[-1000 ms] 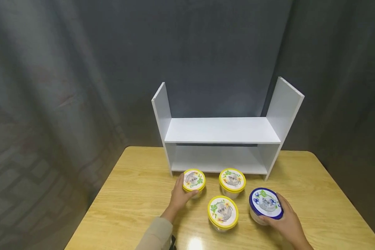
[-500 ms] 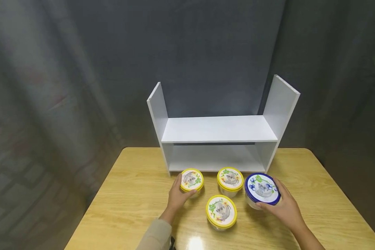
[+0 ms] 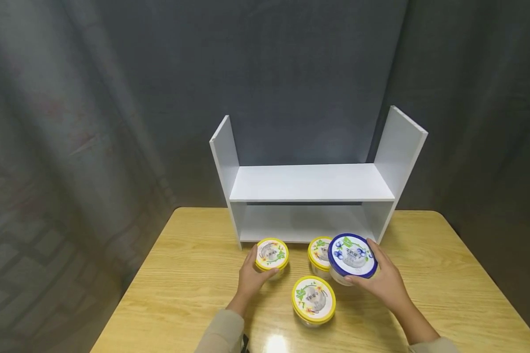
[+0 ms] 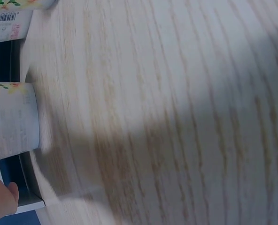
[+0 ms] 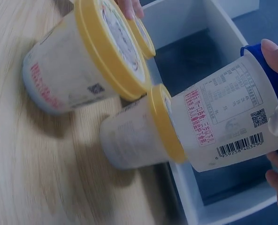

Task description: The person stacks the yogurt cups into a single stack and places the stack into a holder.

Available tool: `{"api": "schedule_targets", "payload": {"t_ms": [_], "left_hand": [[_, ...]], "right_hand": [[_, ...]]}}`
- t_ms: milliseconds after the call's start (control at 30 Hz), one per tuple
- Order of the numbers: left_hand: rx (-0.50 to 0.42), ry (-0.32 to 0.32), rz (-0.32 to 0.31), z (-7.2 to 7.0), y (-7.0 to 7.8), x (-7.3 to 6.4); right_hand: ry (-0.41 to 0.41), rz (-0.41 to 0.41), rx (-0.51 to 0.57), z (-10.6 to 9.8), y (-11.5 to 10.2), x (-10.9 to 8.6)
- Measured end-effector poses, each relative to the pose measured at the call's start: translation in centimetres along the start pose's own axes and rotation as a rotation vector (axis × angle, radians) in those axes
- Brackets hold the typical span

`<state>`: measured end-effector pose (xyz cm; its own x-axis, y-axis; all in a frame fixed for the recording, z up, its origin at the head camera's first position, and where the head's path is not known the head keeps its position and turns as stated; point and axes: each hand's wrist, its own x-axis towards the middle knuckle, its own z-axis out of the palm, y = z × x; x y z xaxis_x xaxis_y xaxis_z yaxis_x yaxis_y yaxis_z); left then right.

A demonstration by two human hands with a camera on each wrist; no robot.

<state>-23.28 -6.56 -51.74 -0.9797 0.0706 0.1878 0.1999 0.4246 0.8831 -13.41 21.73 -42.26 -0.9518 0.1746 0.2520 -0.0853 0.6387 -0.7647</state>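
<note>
The scene is backed by a dark curtain (image 3: 309,88), hung behind and beside the table (image 3: 181,264). At the table's far side the white shelf (image 3: 311,182) is stood, apparently so that its front can be reached straight across the wood. Below it, the right hand (image 3: 386,282) is curled round the rim of the blue cup (image 3: 352,256), thumb in front and fingers behind; the cup is held raised off the table, lid uppermost, before the right part of the lower board. The rim seems to be gripped so that the base is left free. By the left hand (image 3: 249,279) the left yellow cup (image 3: 271,254) is grasped, its base on the table before the shelf, probably so that it is steadied. The far yellow cup (image 3: 319,252) is partly hidden by the blue one; whether they are touching cannot be told. The near yellow cup (image 3: 313,300) is stood upright, touched by neither hand. As for room, wood is offered on either side, out to the table's edges. The shelf is bounded by two upright panels, and the lower board is roofed by the upper, over which no top is fitted. Between the cups, only narrow gaps are left.
</note>
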Motion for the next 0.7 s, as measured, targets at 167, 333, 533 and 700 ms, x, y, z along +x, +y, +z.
{"api": "schedule_targets", "payload": {"t_ms": [167,333,533,700], "left_hand": [[-0.002,0.010,-0.012,0.1,0.0,-0.1],[0.002,0.020,-0.005,0.2,-0.2,0.2],[-0.003,0.015,-0.011,0.3,-0.2,0.5],[0.007,0.033,0.006,0.0,-0.3,0.7]], "right_hand": [[-0.002,-0.011,0.030,0.9,-0.5,0.4],[-0.020,-0.014,0.047,1.8,-1.4,1.1],[-0.071,0.028,0.042,3.1,-2.4,2.1],[-0.105,0.007,0.067,5.1,-2.8,3.2]]}}
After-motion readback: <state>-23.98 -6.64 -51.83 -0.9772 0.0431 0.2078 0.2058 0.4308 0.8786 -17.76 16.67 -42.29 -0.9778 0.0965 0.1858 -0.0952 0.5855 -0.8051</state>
